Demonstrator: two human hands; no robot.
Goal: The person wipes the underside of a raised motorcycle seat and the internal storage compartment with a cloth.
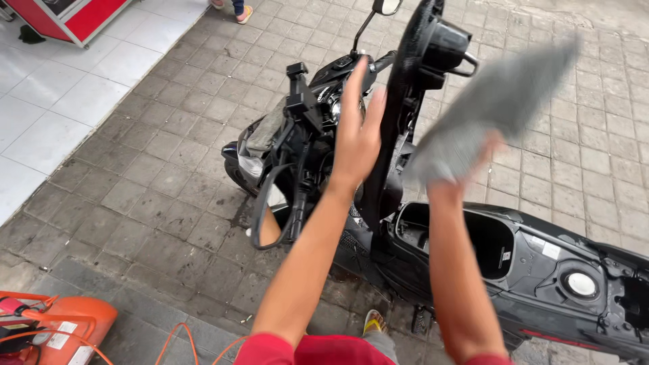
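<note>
A black scooter [541,270] stands on grey paving with its seat [405,101] lifted upright, showing the open storage bin [490,243] beneath. My left hand [357,132] is raised with its fingers spread, holding nothing, close to the upright seat's left edge. My right hand [466,165] grips a grey cloth [497,108], blurred by motion, held up to the right of the seat above the bin.
The handlebars, phone mount [301,94] and a mirror [387,7] lie ahead. An orange machine [61,324] with orange hoses sits at lower left. White tiles and a red cabinet [74,17] are at upper left. Someone's feet [233,8] show at the top.
</note>
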